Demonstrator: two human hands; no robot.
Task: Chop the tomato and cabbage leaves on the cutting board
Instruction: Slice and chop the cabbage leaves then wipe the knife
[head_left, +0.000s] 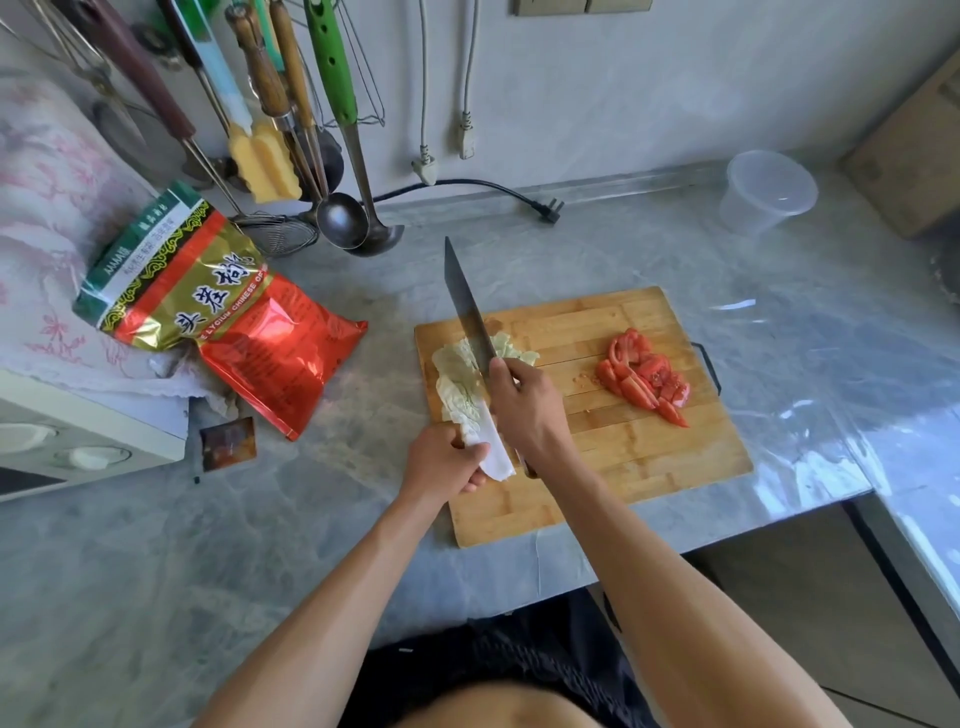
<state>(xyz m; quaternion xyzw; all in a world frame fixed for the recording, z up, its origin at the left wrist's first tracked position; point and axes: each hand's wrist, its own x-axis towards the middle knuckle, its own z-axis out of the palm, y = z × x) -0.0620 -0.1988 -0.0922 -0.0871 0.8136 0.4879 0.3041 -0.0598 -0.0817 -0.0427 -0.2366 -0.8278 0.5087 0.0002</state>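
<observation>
A wooden cutting board (639, 457) lies on the grey counter. Pale green cabbage leaves (460, 384) lie along its left edge, white stem toward me. My left hand (444, 460) grips the white stem end. My right hand (524, 410) holds the handle of a long dark knife (467, 306), whose blade runs lengthwise over the cabbage with the tip pointing away. A pile of red tomato pieces (644, 376) sits on the right part of the board.
A red and gold food bag (228, 317) lies left of the board. Ladles and utensils (343, 208) hang by the back wall. A clear plastic tub (769, 189) stands at the back right, and a black plug (548, 208) lies behind the board.
</observation>
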